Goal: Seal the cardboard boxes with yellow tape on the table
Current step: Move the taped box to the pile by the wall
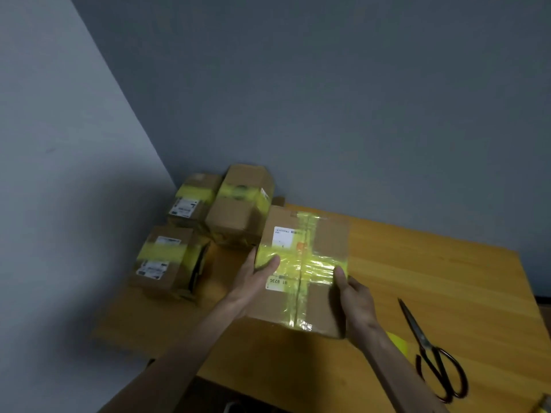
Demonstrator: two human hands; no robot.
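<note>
A cardboard box (316,305) lies in the middle of the wooden table (441,281), with yellow tape crossing its top in two directions and white labels on it. My left hand (253,278) grips its left side, thumb resting on the tape. My right hand (354,299) holds its right side, thumb on the tape's end. Three more taped boxes stand at the back left: one near the front (167,263), one in the corner (193,201), one taller (241,207).
Black-handled scissors (429,350) lie on the table to the right of the box. A yellow tape piece (398,342) shows beside my right forearm. Grey walls close the left and back sides. The table's near edge runs below my arms.
</note>
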